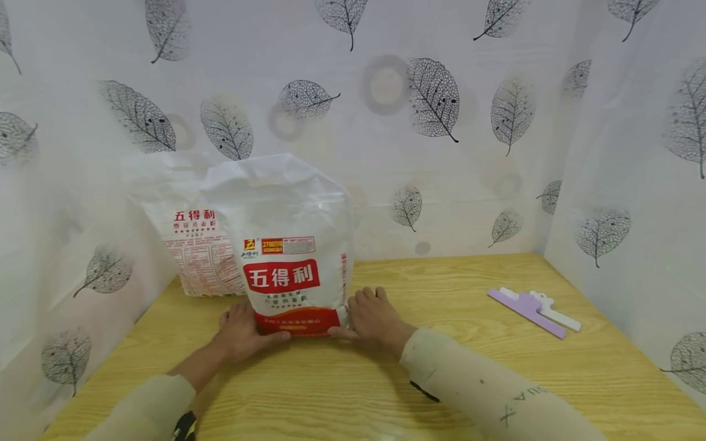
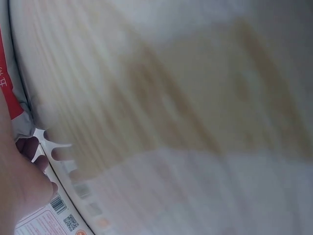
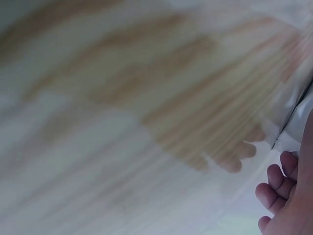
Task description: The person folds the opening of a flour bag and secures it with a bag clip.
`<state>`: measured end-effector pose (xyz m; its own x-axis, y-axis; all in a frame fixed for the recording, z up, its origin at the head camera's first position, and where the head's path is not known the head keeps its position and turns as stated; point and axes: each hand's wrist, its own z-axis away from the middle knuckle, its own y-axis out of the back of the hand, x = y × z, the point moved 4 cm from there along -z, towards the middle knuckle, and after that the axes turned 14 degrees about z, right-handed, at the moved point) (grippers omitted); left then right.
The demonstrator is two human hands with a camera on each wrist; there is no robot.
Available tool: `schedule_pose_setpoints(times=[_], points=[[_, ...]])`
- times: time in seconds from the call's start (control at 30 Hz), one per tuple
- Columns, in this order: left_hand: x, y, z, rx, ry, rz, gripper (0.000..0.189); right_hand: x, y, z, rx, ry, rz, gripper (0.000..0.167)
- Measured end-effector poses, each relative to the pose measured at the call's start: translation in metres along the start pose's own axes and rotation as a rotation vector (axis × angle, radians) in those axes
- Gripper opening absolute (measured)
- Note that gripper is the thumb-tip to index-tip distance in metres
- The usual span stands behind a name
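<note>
A white flour bag (image 1: 289, 226) with red printed panels stands upright on the wooden table (image 1: 441, 380). My left hand (image 1: 239, 334) holds its lower left corner, with the thumb along the bottom front edge and the fingers round the side. At the lower right corner my right hand (image 1: 377, 318) grips the bag, thumb on the front and fingers at its side. Bent fingers (image 3: 281, 183) show beside the bag's edge in the right wrist view. Behind and to the left stands a second flour bag (image 1: 193, 245), partly hidden by the front one.
Two long bag clips lie on the right of the table, a purple clip (image 1: 526, 311) overlapping a white clip (image 1: 559, 315). A pale curtain (image 1: 358, 184) printed with dark leaves hangs along the table's back and sides.
</note>
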<state>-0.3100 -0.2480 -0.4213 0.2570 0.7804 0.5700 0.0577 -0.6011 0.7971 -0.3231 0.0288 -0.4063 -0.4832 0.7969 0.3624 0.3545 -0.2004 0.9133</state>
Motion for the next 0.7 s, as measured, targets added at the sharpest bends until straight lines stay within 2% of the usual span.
schedule_pose_setpoints(times=[0.2,0.43,0.7], points=[[0.006,-0.002,-0.003,-0.002,-0.003,-0.024,0.105,0.006,-0.002,0.002,-0.014,-0.012,-0.008,0.080],[0.015,-0.007,-0.007,-0.010,-0.018,-0.003,0.107,0.014,-0.006,0.006,-0.016,-0.030,-0.049,0.076],[0.019,-0.014,-0.012,-0.004,-0.033,-0.017,0.109,0.022,-0.010,0.010,-0.049,-0.034,-0.079,0.081]])
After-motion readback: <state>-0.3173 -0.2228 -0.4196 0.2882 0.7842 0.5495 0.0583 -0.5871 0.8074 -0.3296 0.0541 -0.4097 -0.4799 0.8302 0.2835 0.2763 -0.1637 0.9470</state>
